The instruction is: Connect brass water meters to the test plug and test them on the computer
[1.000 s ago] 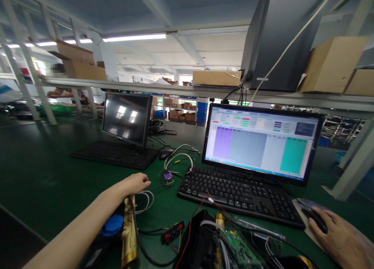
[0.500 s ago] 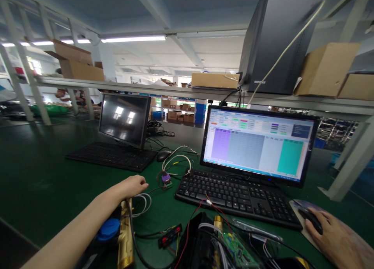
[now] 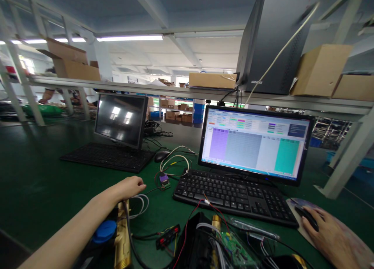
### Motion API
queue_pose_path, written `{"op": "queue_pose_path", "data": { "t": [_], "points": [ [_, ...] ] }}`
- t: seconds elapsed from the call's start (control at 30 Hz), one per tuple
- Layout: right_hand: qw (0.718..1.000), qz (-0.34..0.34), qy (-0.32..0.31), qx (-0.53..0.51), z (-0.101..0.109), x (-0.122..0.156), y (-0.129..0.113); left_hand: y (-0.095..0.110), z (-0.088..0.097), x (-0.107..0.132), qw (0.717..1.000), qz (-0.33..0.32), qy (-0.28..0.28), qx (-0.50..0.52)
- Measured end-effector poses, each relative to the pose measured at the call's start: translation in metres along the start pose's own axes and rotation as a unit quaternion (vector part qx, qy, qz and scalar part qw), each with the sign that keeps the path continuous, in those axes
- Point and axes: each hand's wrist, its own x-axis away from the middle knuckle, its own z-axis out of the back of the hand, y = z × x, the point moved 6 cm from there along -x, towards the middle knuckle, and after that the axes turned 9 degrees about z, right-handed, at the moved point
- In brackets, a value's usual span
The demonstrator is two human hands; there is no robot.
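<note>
Mouse (image 3: pixel 307 218) sat held by right hand (image 3: pixel 331 234) toward near worktop (image 3: pixel 41 183) edge; left hand (image 3: pixel 131 186) was by gold tube (image 3: pixel 122 243), couldn't tell grip

Screen (image 3: pixel 245 148) text too small to read; right hand (image 3: pixel 330 231) partly covers mouse (image 3: pixel 306 217); brass tube (image 3: pixel 122 241) cut by bottom edge, its top seemingly behind left hand (image 3: pixel 128 187)

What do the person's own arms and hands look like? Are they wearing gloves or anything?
No gloves: the left hand and right hand are both bare. The left forearm is long and slim, narrowing toward the wrist, with no sleeve, watch or bracelet showing. I see no rings, but some fingers are hidden. Most of the right arm is out of view.
</note>
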Motion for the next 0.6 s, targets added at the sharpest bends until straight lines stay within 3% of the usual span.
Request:
{"op": "queue_pose_path", "data": {
  "t": [0.17,0.6],
  "points": [
    [1.000,0.011,-0.015,0.008,-0.010,-0.001,0.008,-0.001,0.000,-0.001,1.000,-0.001,0.005,0.008],
    [1.000,0.001,-0.014,0.008,0.001,0.003,-0.004,-0.001,-0.002,-0.003,1.000,-0.005,-0.016,-0.003]
  ]
}}
